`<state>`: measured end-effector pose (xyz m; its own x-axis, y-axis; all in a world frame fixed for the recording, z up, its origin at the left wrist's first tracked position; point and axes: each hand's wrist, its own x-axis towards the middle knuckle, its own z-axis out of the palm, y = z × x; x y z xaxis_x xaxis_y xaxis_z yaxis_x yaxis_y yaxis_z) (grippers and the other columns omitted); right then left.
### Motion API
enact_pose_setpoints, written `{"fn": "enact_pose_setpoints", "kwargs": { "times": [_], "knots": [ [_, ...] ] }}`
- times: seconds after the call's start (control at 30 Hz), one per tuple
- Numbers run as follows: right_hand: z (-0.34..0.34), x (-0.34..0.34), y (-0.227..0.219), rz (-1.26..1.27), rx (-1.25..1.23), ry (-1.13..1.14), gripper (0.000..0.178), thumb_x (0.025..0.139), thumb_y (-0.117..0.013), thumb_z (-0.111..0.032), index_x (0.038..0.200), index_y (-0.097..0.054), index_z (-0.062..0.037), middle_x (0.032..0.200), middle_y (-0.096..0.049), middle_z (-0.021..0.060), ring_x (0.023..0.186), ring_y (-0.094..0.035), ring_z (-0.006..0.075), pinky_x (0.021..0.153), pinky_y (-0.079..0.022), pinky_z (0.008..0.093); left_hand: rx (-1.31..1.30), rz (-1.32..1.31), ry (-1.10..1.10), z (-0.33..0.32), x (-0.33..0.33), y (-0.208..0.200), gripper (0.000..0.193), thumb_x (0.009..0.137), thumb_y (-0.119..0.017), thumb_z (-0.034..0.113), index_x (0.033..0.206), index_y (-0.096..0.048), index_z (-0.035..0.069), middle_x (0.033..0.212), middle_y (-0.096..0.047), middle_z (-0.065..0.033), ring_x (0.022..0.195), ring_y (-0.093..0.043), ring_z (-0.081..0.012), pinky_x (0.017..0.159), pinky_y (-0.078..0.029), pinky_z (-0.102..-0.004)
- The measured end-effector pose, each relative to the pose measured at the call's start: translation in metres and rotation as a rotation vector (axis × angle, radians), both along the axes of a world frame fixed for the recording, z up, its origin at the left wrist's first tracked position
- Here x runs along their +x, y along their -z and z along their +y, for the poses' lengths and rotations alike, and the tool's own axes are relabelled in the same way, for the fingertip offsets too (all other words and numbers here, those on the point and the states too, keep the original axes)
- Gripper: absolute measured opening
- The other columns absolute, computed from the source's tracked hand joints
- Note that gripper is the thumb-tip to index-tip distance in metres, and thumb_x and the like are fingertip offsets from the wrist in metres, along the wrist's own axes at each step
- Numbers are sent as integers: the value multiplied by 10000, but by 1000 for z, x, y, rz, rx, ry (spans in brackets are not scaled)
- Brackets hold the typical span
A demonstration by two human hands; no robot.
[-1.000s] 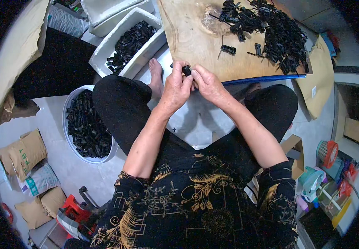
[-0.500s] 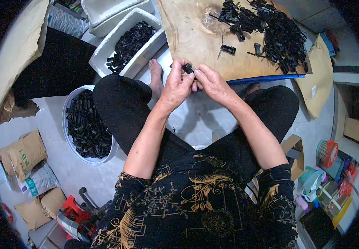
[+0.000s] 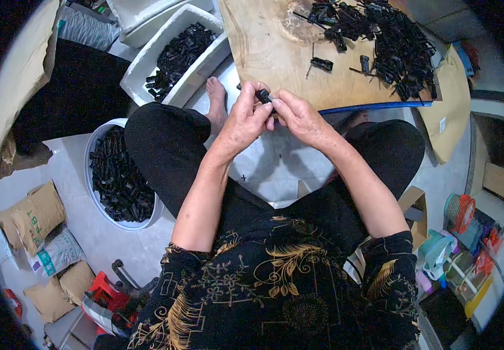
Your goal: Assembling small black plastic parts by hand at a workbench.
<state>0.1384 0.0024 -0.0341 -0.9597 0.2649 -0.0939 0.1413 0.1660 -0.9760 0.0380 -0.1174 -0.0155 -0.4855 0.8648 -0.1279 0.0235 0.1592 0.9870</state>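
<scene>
Both my hands meet in front of the table's near edge, around one small black plastic part (image 3: 264,96). My left hand (image 3: 246,116) is closed, pinching the part between thumb and fingers. From the other side my right hand (image 3: 301,116) grips it too, its thumb tip close to the left thumb. Fingers cover much of the part. On the wooden tabletop (image 3: 275,58) beyond lie two loose black plastic pieces (image 3: 322,64) with thin stems, and a large heap of similar pieces (image 3: 400,55) fills the right side.
A white foam box (image 3: 132,81) holding black parts stands at the far left. Left of my knee is a white bucket (image 3: 90,175) full of black parts. Brown paper sacks (image 3: 33,219) lie at the left. A cardboard box (image 3: 416,204) and colourful plastic items (image 3: 438,251) are at the right.
My hands keep hold of the black part in nearly the same place. The view has shifted slightly; nothing has been put down or picked up.
</scene>
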Motion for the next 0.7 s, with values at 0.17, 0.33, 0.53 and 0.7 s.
{"fn": "enact_pose_setpoints", "kwargs": {
  "times": [0.17, 0.33, 0.53, 0.7],
  "knots": [
    [-2, 0, 2, -6, -4, 13, 193, 938, -392, -189, 864, -471, -29, 638, -453, 10, 597, -429, 91, 553, -384, 250, 11, 68, -43, 1, 5, 9, 196, 848, -459, 0, 1017, -366, 32, 660, -483, -44, 543, -505, -105, 474, -405, -246],
    [-4, -7, 12, 0, 86, 83, 194, 934, -394, -183, 852, -472, -26, 617, -450, 23, 575, -437, 108, 540, -388, 265, 9, 239, -127, 6, 8, 15, 202, 847, -451, -11, 1032, -374, 17, 657, -502, -72, 547, -523, -131, 492, -429, -275],
    [-2, -15, 13, 31, 99, 134, 207, 933, -399, -205, 838, -478, -39, 612, -473, 19, 542, -438, 99, 503, -375, 246, 94, 400, -167, 11, 4, 17, 228, 848, -454, -8, 1062, -381, 18, 693, -501, -52, 537, -509, -126, 484, -422, -255],
    [9, -12, -21, -37, -518, 39, 235, 939, -393, -295, 905, -497, -86, 576, -398, -59, 442, -294, 22, 385, -236, 162, 265, -411, -193, 8, 1, 6, 302, 864, -463, 52, 1148, -361, 46, 781, -524, -59, 573, -525, -110, 462, -393, -178]
  ]
}}
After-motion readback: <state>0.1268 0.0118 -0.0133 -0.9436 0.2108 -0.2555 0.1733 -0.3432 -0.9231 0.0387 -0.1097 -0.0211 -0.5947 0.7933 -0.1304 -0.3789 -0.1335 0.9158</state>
